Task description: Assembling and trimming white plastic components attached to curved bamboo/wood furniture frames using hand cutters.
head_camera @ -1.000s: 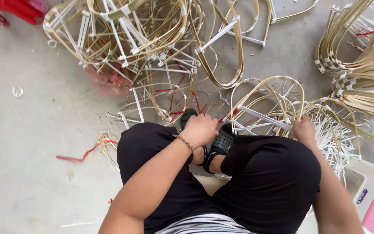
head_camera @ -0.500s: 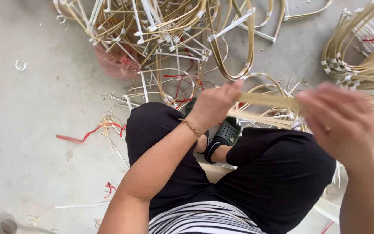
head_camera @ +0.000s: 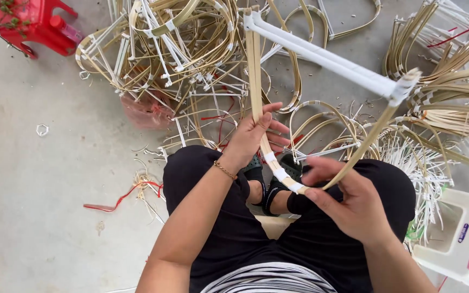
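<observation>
Bamboo frame (head_camera: pixel 278 168): a bent strip frame with white tape wraps and a white crossbar, held up over the person's lap, its curved bottom just above the knees.
Right hand (head_camera: pixel 348 203): nearest the camera, palm turned inward, fingers closed around the frame's lower bend and right strip.
Left hand (head_camera: pixel 253 135): arm stretched forward, a thin bracelet at the wrist, thumb and fingers pinching the frame's left upright strip.
White crossbar (head_camera: pixel 326 59): slants from upper left down to the right, joining the tops of the two strips.
White plastic tub (head_camera: pixel 451 239): at the right edge beside the knee, a small blue oval label on its wall, a pink lid partly over it; contents cannot be told.
Floor (head_camera: pixel 39 179): grey concrete with red ribbon scraps (head_camera: pixel 120 198).
Frame pile (head_camera: pixel 174 59): tangled finished frames farther out.
Red stool (head_camera: pixel 33 24): far left corner.
</observation>
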